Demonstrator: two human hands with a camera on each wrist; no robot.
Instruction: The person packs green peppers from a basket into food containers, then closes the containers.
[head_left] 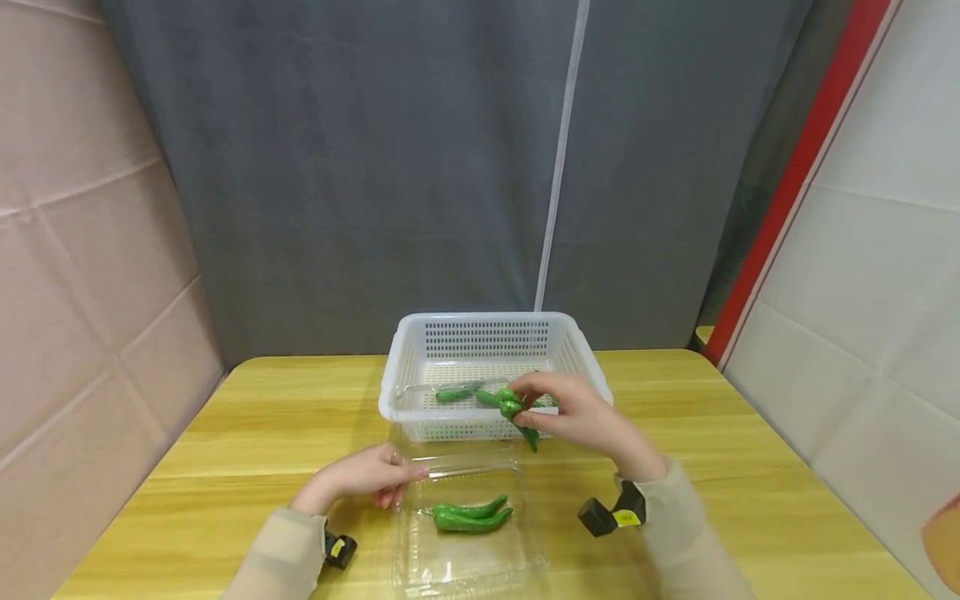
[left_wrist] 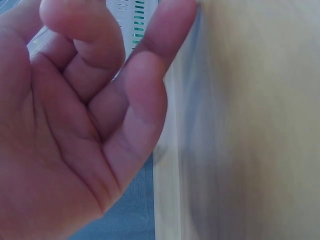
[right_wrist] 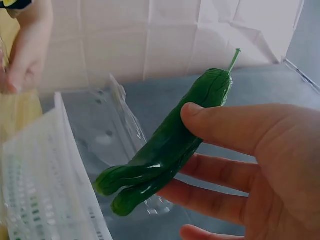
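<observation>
My right hand pinches green peppers between thumb and fingers, above the front rim of the white basket. They look like two lying side by side, one stem showing at the top. My left hand is at the left edge of a clear plastic clamshell box, one digit over the edge and other fingers curled outside it. Its fingertips on the plastic are out of the left wrist view, where the palm and bent fingers show. Two green peppers lie inside the box.
Behind the box, a white perforated basket holds more green peppers. The box's transparent raised lid overlaps the basket's front in the head view. All stands on a wooden table, with a grey curtain behind.
</observation>
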